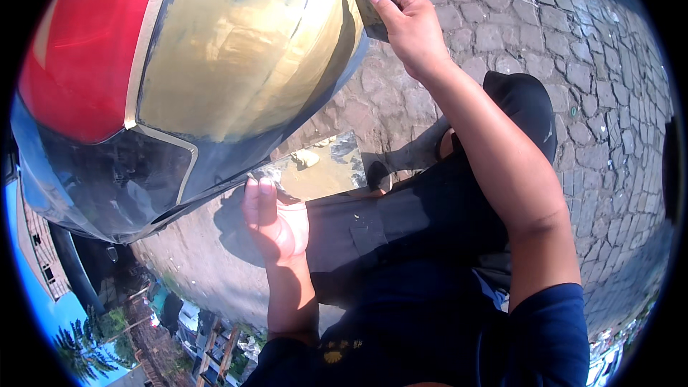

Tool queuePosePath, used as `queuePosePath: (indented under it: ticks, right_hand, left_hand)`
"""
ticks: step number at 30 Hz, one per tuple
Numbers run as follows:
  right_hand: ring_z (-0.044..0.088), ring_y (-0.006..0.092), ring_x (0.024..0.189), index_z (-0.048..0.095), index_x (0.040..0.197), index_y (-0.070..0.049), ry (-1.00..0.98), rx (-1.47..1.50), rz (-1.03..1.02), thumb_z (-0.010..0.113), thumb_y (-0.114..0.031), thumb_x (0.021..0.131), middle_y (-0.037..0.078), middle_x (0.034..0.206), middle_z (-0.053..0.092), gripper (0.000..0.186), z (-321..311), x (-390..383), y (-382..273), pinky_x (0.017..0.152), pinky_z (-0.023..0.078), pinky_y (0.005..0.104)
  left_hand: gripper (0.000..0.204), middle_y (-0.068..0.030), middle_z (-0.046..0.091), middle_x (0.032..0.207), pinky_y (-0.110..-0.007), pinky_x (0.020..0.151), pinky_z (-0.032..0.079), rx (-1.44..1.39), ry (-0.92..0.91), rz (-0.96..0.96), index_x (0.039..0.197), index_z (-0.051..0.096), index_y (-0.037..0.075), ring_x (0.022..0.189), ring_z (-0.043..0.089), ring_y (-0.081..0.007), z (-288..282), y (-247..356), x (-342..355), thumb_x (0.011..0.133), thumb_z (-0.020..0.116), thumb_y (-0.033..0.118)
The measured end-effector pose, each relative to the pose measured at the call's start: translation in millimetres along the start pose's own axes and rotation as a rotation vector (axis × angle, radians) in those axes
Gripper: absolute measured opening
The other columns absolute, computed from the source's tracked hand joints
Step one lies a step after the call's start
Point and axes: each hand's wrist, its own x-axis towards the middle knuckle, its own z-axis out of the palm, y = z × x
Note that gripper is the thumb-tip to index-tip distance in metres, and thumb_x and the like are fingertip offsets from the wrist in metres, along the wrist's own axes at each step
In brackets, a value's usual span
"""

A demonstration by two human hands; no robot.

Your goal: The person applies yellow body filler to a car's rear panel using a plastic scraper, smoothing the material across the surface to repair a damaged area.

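Observation:
My right hand [414,25] pinches a thin dark spreader [370,13], its edge against the right side of a vehicle panel. That panel [229,50] is coated in smooth yellowish filler, with grey-blue paint showing along its lower edge. Below it, my left hand [276,226] grips a flat mixing board [326,180] by its near left corner. Yellowish filler is smeared over the board, and a small lump of filler [306,158] sits toward its far side. The fingers under the board are partly hidden.
Masking tape [147,50] separates the filled panel from a red light [100,43] at the left. A dark glossy window-like section [136,172] lies below the light. My legs [416,222] are bent beneath the board, over stone paving [602,136]. Clutter [208,337] lies at the lower left.

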Motion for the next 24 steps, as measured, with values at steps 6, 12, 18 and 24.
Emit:
queuePosePath:
  ticks: [6,12,18,24]
  right_hand:
    - [0.068,0.0277,0.104,0.075,0.122,-0.004,0.098,-0.407,-0.440,0.065,-0.012,0.098,0.013,0.115,0.070,0.027,9,17,8,0.094,0.053,0.0347]
    - [0.068,0.0284,0.098,0.076,0.120,-0.009,-0.087,-0.432,-0.520,0.069,-0.005,0.094,0.012,0.106,0.068,0.028,18,-37,20,0.088,0.054,0.0360]
    - [0.068,0.0268,0.098,0.076,0.120,-0.008,0.118,-0.376,-0.433,0.066,-0.006,0.097,0.012,0.106,0.070,0.026,5,2,4,0.089,0.054,0.0347]
    - [0.068,0.0275,0.100,0.076,0.121,-0.009,0.074,-0.381,-0.489,0.068,-0.006,0.096,0.012,0.107,0.070,0.027,20,-3,21,0.089,0.053,0.0339]
  left_hand:
    - [0.026,-0.0135,0.069,0.131,-0.048,0.110,0.049,0.048,0.060,-0.061,0.129,0.063,0.001,0.123,0.065,-0.0278,9,-2,-7,0.107,0.057,0.015]
    - [0.028,-0.0128,0.069,0.131,-0.048,0.107,0.051,0.053,0.012,-0.076,0.131,0.062,0.001,0.123,0.065,-0.0283,5,-10,-2,0.108,0.056,0.015]
    - [0.027,-0.0119,0.069,0.131,-0.047,0.108,0.050,0.050,0.021,-0.063,0.130,0.063,0.001,0.123,0.065,-0.0277,17,-12,1,0.108,0.056,0.016]
    - [0.028,-0.0114,0.068,0.131,-0.046,0.109,0.049,0.101,0.011,-0.095,0.131,0.062,0.000,0.122,0.065,-0.0262,12,-14,-6,0.108,0.054,0.016]
